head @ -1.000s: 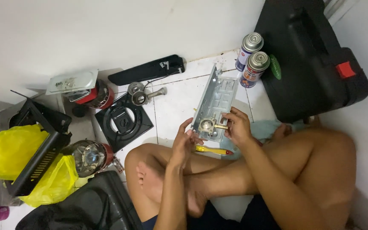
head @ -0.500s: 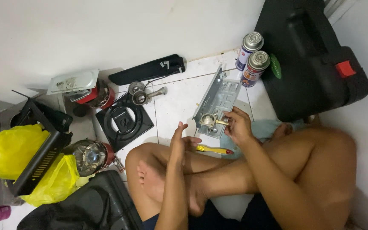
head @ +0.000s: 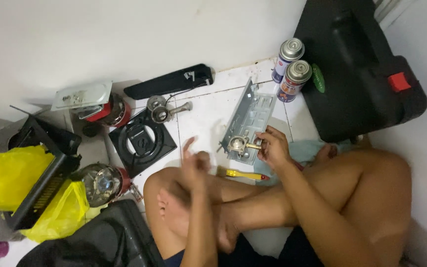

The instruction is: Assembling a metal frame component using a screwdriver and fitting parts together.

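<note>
- The right hand (head: 274,147) is pinching the brass stem of a round brass valve (head: 236,144), fingers curled closed around it, wrist bent down from the forearm crossing over the raised knee.
- The valve is sitting at the near end of a grey metal bracket (head: 249,120), which is lying at a slant on the white tiled floor (head: 203,118), its far end pointing toward two gas canisters (head: 292,69) standing by the wall.
- The left hand (head: 195,162) is hanging in the air above the crossed legs, fingers loosely spread and blurred, gripping nothing and touching nothing.
- A yellow-handled screwdriver (head: 245,174) is lying on the floor just beside the near end of the bracket, between it and the person's shin.
- Risk, as I judge it: only one hand is steadying the work, so the bracket could be pivoting or sliding on the smooth tile if the stem is twisted hard.
- The pinch on the thin stem looks slight; fingers could be slipping off toward the bracket's stamped edges.
- A black burner plate (head: 142,143) and a loose regulator part (head: 161,111) are lying toward the left of the floor, well apart from the hands.
</note>
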